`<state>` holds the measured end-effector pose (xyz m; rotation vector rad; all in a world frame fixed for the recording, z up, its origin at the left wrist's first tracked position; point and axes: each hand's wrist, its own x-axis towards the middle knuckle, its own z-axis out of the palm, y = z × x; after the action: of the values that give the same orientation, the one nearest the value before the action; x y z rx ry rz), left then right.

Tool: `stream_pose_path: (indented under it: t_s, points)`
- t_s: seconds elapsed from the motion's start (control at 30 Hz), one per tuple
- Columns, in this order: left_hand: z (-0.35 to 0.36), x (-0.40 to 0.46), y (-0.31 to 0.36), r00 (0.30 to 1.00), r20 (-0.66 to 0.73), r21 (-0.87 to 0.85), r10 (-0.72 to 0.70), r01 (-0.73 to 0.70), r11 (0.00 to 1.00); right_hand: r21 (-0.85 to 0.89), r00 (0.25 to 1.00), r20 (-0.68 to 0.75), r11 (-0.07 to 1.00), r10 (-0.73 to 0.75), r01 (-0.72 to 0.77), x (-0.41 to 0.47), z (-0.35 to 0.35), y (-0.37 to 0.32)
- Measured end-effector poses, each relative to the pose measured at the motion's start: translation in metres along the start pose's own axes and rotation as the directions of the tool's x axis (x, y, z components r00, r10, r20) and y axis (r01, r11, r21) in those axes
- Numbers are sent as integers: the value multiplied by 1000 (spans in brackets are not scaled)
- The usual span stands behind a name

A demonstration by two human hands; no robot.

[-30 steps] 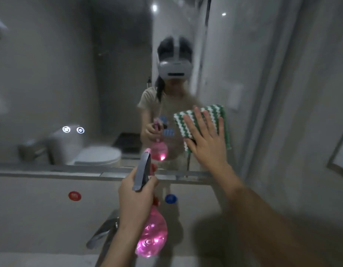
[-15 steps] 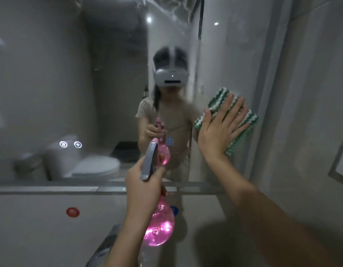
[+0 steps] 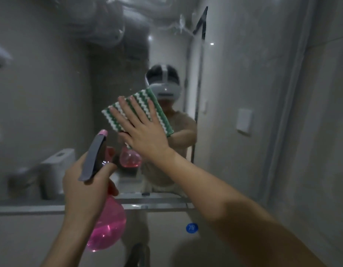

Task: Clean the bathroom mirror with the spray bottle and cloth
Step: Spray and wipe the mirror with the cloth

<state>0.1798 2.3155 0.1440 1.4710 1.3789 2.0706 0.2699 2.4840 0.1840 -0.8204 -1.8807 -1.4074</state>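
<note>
The large mirror (image 3: 60,93) fills the wall ahead, with hazy smears near its top. My right hand (image 3: 141,130) lies flat with spread fingers on a green and white zigzag cloth (image 3: 159,110), pressing it against the glass at mid height. My left hand (image 3: 85,185) grips the neck of a pink spray bottle (image 3: 107,226) with a grey trigger head, held upright just in front of the mirror, nozzle toward the glass. The reflection shows a person with a headset behind the cloth.
A metal ledge (image 3: 157,205) runs along the mirror's lower edge. Below it the wall carries a blue round sticker (image 3: 192,227), and a tap (image 3: 138,253) pokes up at the bottom. The grey tiled side wall (image 3: 301,132) stands close on the right.
My right hand has slid the cloth leftward and slightly down from the mirror's right edge to its middle. The bottle stays in my left hand and the view has tilted upward.
</note>
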Motion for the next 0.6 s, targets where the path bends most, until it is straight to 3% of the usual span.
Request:
stream_pose_path:
  t_s: [0.17,0.47,0.6]
  points:
    - [9,-6,9,999,36,21,4,-4,1000,10,989,-50,990,-137,138,-12,-3,47]
    - [87,-11,39,983,179,-34,30,-25,999,-68,994,-84,995,71,-77,-78,-13,171]
    - [111,-11,35,949,301,-102,-92,128,986,-102,976,-108,974,191,-202,-130,-15,213]
